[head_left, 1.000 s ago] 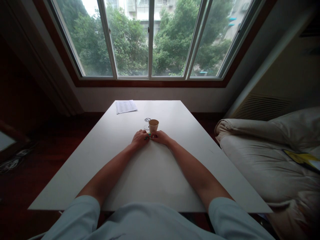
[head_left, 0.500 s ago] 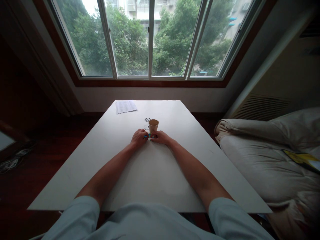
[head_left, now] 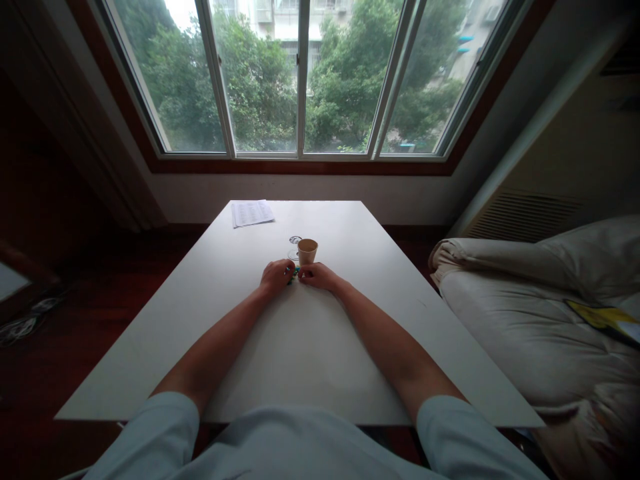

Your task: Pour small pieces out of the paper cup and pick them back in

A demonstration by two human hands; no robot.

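Toward seven o'clock from the cup point(head_left: 307, 256) on the desk point(head_left: 300, 353), small blue-green pieces point(head_left: 296, 272) show between curled left hand point(head_left: 277, 275) and right hand point(head_left: 319, 275); whether grasped, cannot tell.

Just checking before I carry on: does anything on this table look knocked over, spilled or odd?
Nothing much stands out. The cup is upright, with no visible spill. Only the papers near the far left corner lie slightly crooked. The small coloured pieces are too tiny to check for damage.
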